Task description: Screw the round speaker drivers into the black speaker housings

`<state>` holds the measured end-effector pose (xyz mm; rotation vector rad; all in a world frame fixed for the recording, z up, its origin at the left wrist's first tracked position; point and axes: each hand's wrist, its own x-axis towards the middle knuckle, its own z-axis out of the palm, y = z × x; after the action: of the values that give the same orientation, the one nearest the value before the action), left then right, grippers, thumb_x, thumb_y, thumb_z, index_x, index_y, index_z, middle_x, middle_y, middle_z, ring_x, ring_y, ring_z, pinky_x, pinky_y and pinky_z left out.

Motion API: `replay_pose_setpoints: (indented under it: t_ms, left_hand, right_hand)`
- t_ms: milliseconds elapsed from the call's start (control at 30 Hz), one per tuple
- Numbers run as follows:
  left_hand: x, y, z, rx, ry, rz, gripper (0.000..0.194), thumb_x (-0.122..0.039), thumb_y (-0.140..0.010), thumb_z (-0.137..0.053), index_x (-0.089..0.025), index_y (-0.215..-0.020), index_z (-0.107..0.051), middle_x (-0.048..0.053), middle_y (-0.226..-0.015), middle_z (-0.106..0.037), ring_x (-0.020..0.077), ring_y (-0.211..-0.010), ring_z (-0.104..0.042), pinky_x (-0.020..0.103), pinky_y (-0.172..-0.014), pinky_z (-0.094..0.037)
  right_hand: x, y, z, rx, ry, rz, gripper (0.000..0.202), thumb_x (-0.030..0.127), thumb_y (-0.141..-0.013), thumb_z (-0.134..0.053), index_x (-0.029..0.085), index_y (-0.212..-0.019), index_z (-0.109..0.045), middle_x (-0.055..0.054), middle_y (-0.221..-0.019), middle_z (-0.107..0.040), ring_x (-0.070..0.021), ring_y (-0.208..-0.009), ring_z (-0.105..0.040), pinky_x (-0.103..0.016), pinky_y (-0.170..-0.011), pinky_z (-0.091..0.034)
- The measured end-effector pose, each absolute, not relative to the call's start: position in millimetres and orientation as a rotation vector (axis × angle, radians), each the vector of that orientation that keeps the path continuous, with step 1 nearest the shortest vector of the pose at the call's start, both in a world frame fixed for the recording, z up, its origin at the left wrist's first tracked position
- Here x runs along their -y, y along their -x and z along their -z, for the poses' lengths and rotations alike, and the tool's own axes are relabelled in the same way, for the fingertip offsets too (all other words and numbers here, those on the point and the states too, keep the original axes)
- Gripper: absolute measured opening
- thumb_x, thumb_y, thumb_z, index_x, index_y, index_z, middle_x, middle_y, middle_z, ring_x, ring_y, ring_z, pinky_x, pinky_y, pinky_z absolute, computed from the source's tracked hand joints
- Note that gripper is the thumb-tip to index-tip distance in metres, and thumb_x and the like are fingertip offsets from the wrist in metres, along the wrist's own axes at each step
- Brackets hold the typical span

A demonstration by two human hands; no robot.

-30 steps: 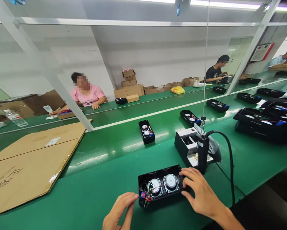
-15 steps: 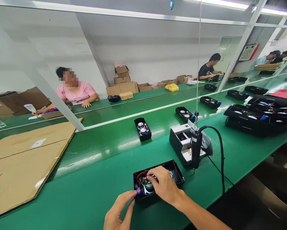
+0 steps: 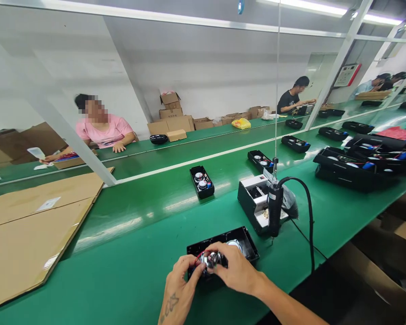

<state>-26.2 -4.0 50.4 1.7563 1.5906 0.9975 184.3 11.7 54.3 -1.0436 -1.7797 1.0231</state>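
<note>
An open black housing [image 3: 250, 243] lies on the green bench close in front of me, with a second round speaker [image 3: 235, 244] at its right part. Over its left part, both hands hold a shiny round speaker [image 3: 210, 260] with a red wire beside it. My left hand [image 3: 182, 282] pinches the speaker's left side between thumb and fingers. My right hand [image 3: 238, 268] grips it from the right, fingers curled over the top. The fingers hide much of the housing's inside and the parts in it.
A hanging black screwdriver [image 3: 275, 210] with a cable stands before a screw feeder box [image 3: 253, 203]. Flat cardboard [image 3: 36, 234] lies left. Black housings [image 3: 202, 182] sit along the green line; more are stacked right [image 3: 352, 171]. Two people [image 3: 104, 128] [image 3: 290, 99] sit across.
My left hand has moved up and right from the housing's corner to the speaker. The speaker now shows raised between both hands, and the blue part at the corner is no longer visible.
</note>
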Motion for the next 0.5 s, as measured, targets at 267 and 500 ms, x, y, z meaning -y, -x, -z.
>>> replay_pose_setpoints:
  t_ms: [267,500]
  left_hand:
    - [11,39,-34,-1.64,-1.902,-1.106,0.041,-0.057,-0.09,-0.074,-0.029,-0.12,-0.074,0.011,-0.141,-0.073,0.0334,-0.128,-0.073,0.05,-0.103,-0.064]
    - [9,34,-14,-1.444,-2.635,-0.68,0.049,-0.02,-0.069,-0.091,-0.029,-0.115,-0.074,0.013,-0.167,-0.053,0.0464,-0.15,-0.053,0.071,-0.117,-0.052]
  right_hand:
    - [-20,-210,-49,1.748,1.154,-0.929,0.011,0.024,-0.092,-0.076,0.023,-0.098,-0.086,-0.007,-0.102,-0.086,-0.0247,-0.093,-0.079,-0.037,-0.088,-0.061]
    - [-5,-212,-76,2.712,1.16,-0.456,0.045,-0.002,-0.093,-0.048,0.019,-0.123,-0.074,-0.01,-0.104,-0.083,-0.0249,-0.089,-0.073,-0.039,-0.084,-0.049]
